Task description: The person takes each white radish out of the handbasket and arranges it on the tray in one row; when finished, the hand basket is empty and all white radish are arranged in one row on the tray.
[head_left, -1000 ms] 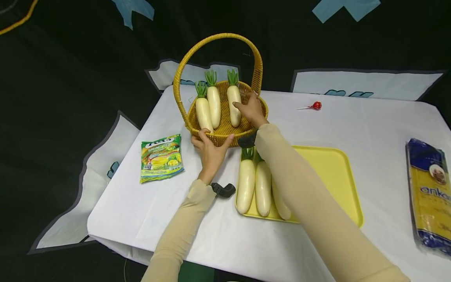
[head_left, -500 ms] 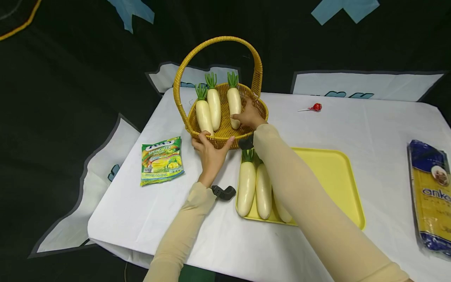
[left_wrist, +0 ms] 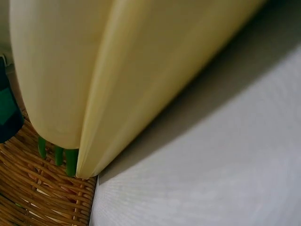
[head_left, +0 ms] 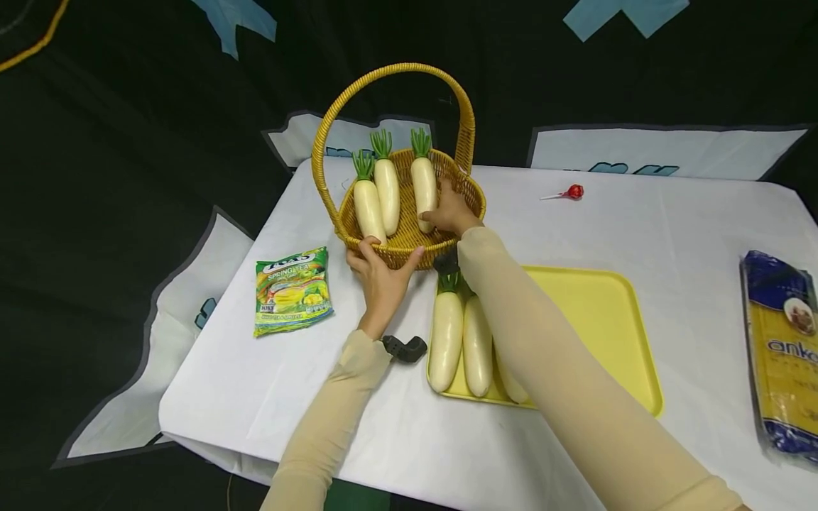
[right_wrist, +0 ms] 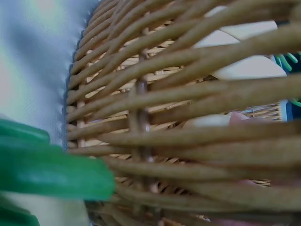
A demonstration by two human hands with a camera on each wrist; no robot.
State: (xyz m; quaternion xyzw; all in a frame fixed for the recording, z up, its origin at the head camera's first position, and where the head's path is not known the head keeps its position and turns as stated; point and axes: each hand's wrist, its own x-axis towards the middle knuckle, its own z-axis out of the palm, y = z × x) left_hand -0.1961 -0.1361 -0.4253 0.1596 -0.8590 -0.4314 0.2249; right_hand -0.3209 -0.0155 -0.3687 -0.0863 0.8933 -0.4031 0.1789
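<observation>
In the head view, a yellow wicker basket [head_left: 469,131] with a tall hoop handle holds three white radishes with green stems. My right hand [head_left: 452,211] reaches inside it and grips the lower part of the right-hand radish [head_left: 424,181], thumb across its front. Two more radishes lean side by side at the basket's left, the outer one [head_left: 367,206] nearest the rim. My left hand [head_left: 383,280] rests against the basket's front with thumb and fingers spread. The right wrist view shows mostly wicker weave [right_wrist: 188,99], with green stems [right_wrist: 51,165] close at the left.
A yellow tray [head_left: 601,326] lies just in front of the basket, several white radishes [head_left: 445,341] at its left side, partly under my right sleeve. A green candy bag [head_left: 292,292] lies left, a red lollipop [head_left: 573,192] behind right, a blue-and-yellow packet [head_left: 781,355] far right.
My right hand has slid a little down toward the near side along the radish, its thumb now lower on it. The left hand and the basket have stayed in place.
</observation>
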